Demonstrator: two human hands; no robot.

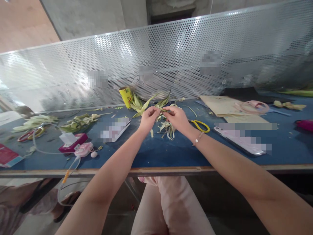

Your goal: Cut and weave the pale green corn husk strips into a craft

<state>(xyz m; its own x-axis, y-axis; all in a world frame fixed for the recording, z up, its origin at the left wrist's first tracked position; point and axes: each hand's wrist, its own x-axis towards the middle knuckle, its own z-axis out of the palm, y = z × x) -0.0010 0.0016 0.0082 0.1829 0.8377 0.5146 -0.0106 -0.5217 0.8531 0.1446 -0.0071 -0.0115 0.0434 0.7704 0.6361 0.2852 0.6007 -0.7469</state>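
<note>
At the foot of the perforated metal screen [80, 78], a yellow can [125, 98] leans on the blue-topped table [171, 156], its open end upward; green leaves [137, 106] lie against its right side. Whether anything lies inside cannot be told.

Farther right, the yellow-handled scissors [201, 126] show chiefly their loops, the rest being masked by the right hand [178, 118]. Blurred patches obscure parts of the left phone [118, 130] and the right phone [241, 140]. A red packet [7, 156] is cut off by the left edge, and a magenta object [304, 125] by the right.

Both forearms rise from the lower corners and converge at mid-table, a thin bracelet [197, 139] circling the right wrist. Thumb and forefinger of the left hand [148, 118] and of the right are brought together, pinching a pale leaf strip [160, 110] between the two hands; its exact outline is hard to make out. Loose shreds [168, 130] lie just below, on the table.
</note>
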